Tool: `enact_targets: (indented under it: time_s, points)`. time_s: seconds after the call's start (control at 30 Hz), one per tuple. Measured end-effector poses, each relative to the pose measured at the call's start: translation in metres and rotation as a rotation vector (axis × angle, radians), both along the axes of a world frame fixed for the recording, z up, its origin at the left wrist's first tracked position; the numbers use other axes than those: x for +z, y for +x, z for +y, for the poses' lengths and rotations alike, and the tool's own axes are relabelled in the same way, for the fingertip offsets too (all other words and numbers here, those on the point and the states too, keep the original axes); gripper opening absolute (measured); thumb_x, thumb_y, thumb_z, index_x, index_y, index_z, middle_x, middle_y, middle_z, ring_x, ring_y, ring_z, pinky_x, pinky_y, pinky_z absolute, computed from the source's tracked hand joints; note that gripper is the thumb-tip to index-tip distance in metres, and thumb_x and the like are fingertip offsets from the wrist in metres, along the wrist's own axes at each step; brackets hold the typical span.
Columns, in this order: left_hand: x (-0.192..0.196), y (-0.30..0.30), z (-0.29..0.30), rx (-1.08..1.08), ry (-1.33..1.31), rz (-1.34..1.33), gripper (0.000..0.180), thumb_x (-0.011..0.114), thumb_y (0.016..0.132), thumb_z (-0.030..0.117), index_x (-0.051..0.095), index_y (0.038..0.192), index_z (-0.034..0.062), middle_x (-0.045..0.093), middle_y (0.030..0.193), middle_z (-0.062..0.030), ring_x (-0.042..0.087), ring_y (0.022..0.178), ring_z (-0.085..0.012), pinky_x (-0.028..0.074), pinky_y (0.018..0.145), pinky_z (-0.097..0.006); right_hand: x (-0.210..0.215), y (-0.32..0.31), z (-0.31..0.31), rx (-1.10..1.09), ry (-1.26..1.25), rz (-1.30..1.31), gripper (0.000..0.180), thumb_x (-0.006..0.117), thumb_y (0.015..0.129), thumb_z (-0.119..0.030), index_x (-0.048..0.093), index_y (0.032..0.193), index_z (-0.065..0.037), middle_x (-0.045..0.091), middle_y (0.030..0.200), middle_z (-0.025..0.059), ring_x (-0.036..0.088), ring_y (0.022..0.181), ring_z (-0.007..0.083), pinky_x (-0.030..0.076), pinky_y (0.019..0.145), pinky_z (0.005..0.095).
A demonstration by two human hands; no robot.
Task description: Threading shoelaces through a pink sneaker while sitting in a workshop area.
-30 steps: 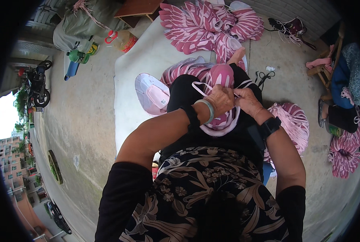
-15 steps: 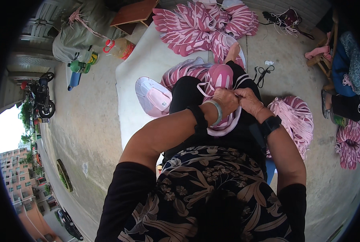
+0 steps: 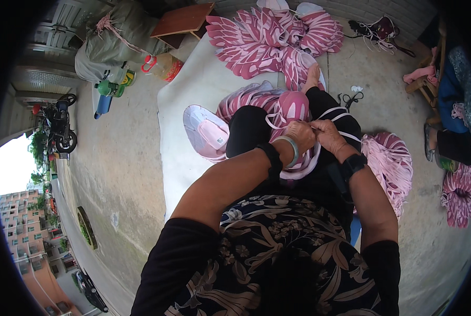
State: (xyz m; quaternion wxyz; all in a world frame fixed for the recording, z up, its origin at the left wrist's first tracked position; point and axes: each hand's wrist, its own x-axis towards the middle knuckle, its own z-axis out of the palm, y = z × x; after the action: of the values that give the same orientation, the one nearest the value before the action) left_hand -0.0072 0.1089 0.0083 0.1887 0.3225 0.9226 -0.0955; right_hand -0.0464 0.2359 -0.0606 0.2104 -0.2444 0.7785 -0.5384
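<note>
Head view, centre of the frame: a pale sheet [image 3: 185, 105] is spread over the concrete ground, apparently to keep the work clean, and a seated person's lap fills the middle. Heaped at the upper centre is a large pile of pink-and-white striped shoe uppers [image 3: 269, 37]; a bundle of pink laces [image 3: 391, 163] lies at the right, kept within reach of the lap. A stuffed grey sack [image 3: 117, 37] rests at the upper left beside a low wooden stool [image 3: 185, 18], and a parked motorbike [image 3: 59, 126] is seen at the far left. 1 pale pink upper [image 3: 206, 131] lies open on the sheet, left of the knee. The pink shoe upper [image 3: 293, 108] being worked is propped on the lap, just above the hands, so that both can meet over it. The left hand [image 3: 298, 138] and right hand [image 3: 327, 136] are pressed close together, fingers curled and pinching a white lace [image 3: 341, 113] against the upper. Black scissors [image 3: 350, 98] lie just beyond the knee.
</note>
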Motion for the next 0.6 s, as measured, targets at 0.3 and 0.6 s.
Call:
enact_targets:
  time_s: [0.3,0.6]
  points:
    - [0.043,0.043,-0.047,0.173,0.392,0.182,0.007,0.056,0.069,0.008,0.055,0.071,0.0005,0.057,0.067,-0.0138,0.059,0.064,-0.0281,0.048,0.055,-0.037,0.034,0.027,0.012,-0.305,-0.108,0.128,0.043,0.064,0.068,-0.005,0.051,0.109,-0.001,0.059,0.096,0.0133,0.059,0.084,0.0226,0.047,0.070,0.0287]
    - [0.133,0.237,-0.385,1.573,0.471,0.931,0.018,0.047,0.077,0.009,0.048,0.061,0.0007,0.051,0.047,-0.0087,0.047,0.031,-0.0160,0.039,0.031,-0.030,0.030,0.088,0.098,-0.407,0.056,0.095,0.011,0.051,0.085,-0.012,0.058,0.086,-0.003,0.056,0.069,0.0090,0.054,0.065,0.0154,0.043,0.058,0.0277]
